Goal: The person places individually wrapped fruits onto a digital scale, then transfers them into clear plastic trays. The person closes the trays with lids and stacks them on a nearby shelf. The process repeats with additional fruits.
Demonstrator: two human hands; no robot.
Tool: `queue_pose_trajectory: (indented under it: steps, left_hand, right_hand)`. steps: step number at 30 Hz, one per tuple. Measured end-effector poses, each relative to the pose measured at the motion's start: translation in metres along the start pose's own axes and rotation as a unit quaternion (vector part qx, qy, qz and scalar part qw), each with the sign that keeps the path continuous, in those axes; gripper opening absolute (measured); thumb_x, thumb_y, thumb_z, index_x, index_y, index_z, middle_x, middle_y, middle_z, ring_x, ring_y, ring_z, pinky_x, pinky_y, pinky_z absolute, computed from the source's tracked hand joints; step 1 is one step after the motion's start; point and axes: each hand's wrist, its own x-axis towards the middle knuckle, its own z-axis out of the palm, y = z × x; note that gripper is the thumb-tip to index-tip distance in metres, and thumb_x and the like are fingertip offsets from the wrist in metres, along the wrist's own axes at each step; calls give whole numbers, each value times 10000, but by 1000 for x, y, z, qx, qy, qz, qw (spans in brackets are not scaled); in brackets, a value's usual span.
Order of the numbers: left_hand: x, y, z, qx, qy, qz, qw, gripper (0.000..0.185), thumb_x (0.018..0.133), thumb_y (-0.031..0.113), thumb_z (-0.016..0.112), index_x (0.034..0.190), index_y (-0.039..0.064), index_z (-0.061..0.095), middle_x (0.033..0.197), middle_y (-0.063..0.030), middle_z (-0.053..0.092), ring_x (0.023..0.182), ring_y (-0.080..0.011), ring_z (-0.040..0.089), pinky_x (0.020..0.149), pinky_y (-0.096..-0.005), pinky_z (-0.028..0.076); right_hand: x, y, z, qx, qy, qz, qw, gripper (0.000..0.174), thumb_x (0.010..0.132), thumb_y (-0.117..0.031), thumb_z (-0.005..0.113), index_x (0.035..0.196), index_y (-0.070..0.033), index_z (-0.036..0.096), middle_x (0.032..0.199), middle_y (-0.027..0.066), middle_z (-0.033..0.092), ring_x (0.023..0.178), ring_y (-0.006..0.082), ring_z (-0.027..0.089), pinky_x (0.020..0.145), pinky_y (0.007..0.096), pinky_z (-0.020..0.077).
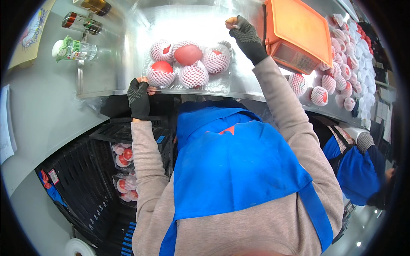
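A clear plastic tray [224, 88] lies near the metal table's front edge. It holds several round red fruits [188, 54], each in a white foam net sleeve. My left hand [139, 96], in a black fingerless glove, grips the tray's near left corner, with the fingertips bare. Beyond the tray's far right corner, my right hand [246, 38] is raised with its fingers curled and fingertips close together. It wears a matching glove. Glare and clear plastic make it impossible to tell whether anything thin is between those fingers.
An orange bin [299, 28] stands right of my right hand. Many netted fruits [339, 76] lie beyond it. Bottles [78, 51] line the left side. Below are black crates [96, 179] and packed fruit trays [125, 187]. Another person in a blue apron [358, 172] is at right.
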Motion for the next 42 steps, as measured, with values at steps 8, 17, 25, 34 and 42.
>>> queue_pose_trajectory:
  steps: [8, 17, 25, 34, 42]
  left_hand:
    - [-20, 25, -11, -131, 30, -29, 991, 497, 942, 445, 561, 1121, -18, 586, 918, -96, 606, 675, -159, 599, 620, -258, 498]
    - [-21, -21, 5, -192, 103, 47, 975, 274, 954, 225, 591, 1055, -30, 597, 872, -90, 629, 646, -149, 632, 589, -248, 533]
    - [-21, -25, -8, -181, 26, -52, 982, 335, 966, 289, 576, 1076, -27, 581, 927, -106, 628, 722, -190, 662, 642, -280, 562]
    - [22, -9, -21, -27, 17, 19, 999, 247, 957, 256, 570, 948, 12, 608, 761, -70, 631, 629, -127, 608, 544, -238, 487]
    - [170, 53, 18, 158, -100, 236, 954, 339, 1005, 314, 475, 1026, 3, 609, 947, -47, 626, 843, -134, 540, 781, -283, 442]
  right_hand:
    - [-131, -68, 21, -381, -220, -174, 881, 698, 614, 49, 641, 1276, -160, 560, 1372, 58, 513, 1339, 311, 397, 1072, 566, 284]
    - [-163, -56, 37, -178, 92, 118, 973, 410, 783, -271, 760, 1048, -12, 585, 873, 112, 601, 737, 193, 630, 632, 329, 507]
    - [-167, -44, 26, 140, -116, 350, 919, 272, 924, -273, 587, 821, -23, 615, 617, 22, 586, 489, 59, 518, 455, 219, 398]
    - [-166, -45, 36, 127, -261, 308, 906, 271, 942, -273, 566, 982, -15, 639, 764, 105, 671, 546, 135, 624, 497, 272, 495]
    - [-35, -90, -148, 100, -214, 48, 971, 210, 928, -173, 594, 1058, -14, 636, 992, 98, 677, 928, 186, 646, 836, 327, 509]
